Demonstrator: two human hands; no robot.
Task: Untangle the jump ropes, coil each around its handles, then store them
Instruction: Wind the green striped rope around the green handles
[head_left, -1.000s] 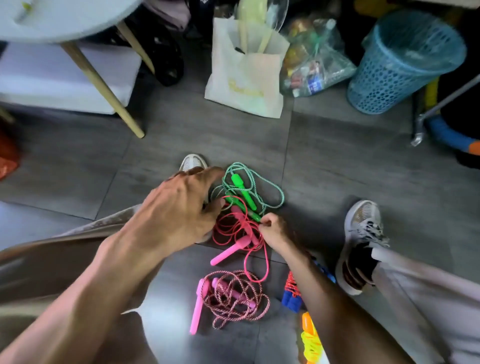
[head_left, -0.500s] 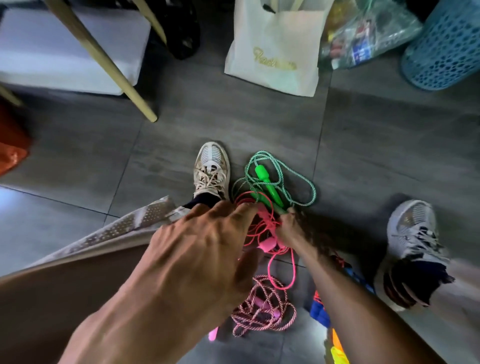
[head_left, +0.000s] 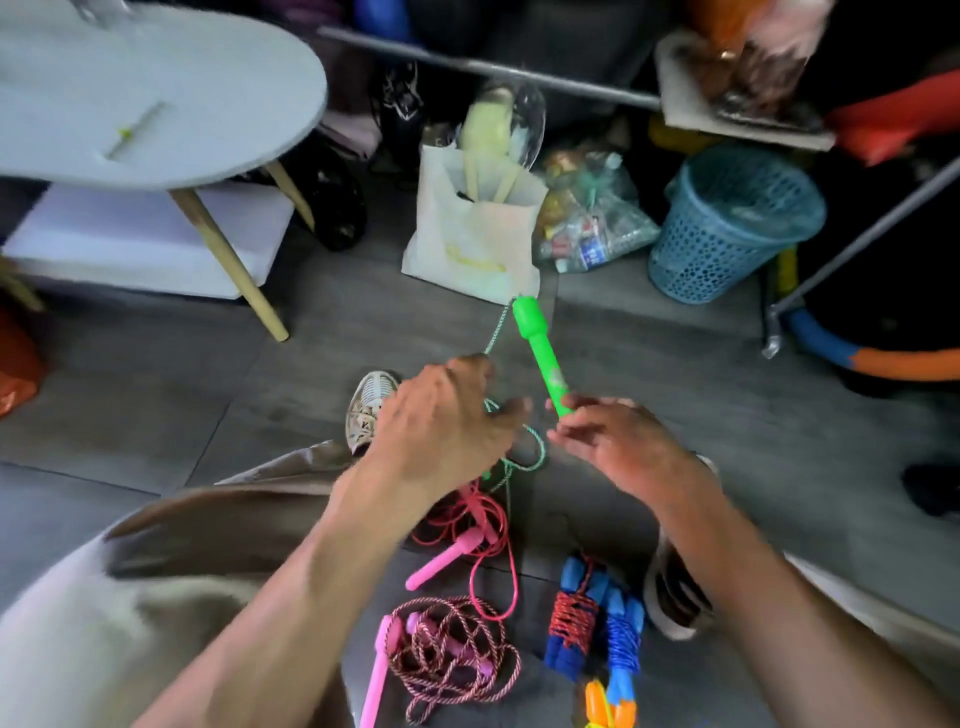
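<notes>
Both forearms bare, no sleeves. Beige/tan trousers (head_left: 171, 561), loose, L leg near left. White-grey mesh sneaker (head_left: 370, 402) w/ laces, centre. R leg in pale trousers, near right.
</notes>
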